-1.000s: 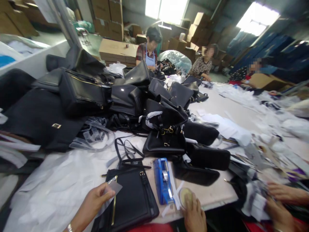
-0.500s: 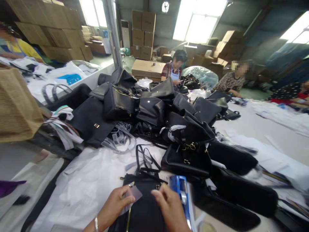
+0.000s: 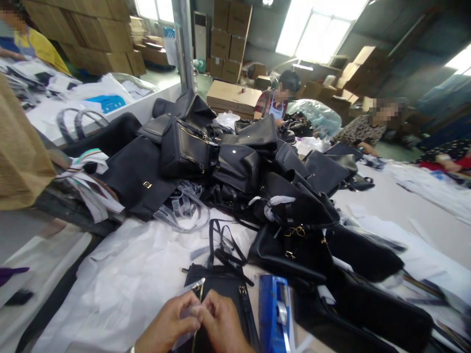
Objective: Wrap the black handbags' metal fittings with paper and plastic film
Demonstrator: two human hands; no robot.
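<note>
A black handbag (image 3: 221, 280) with gold zip and buckles lies flat right in front of me, its thin straps (image 3: 222, 245) looped above it. Over it, my left hand (image 3: 170, 321) is closed on a small piece of clear plastic film (image 3: 183, 338). My right hand (image 3: 222, 321) is pinched against the left fingertips, apparently on the film's edge; the fingers partly hide it. Just right of the handbag stands a blue tape dispenser (image 3: 270, 314) with a metal part on top.
Black bags (image 3: 237, 164) are heaped across the table beyond my hands, with more (image 3: 375, 299) lying at the right. White sheeting (image 3: 110, 279) covers the left side. A brown bag (image 3: 22, 152) stands at far left. Several people sit around the table; cartons (image 3: 230, 39) are stacked behind.
My right hand has moved left from the handbag's right buckle to meet my left hand at the plastic film. The view has shifted slightly.
</note>
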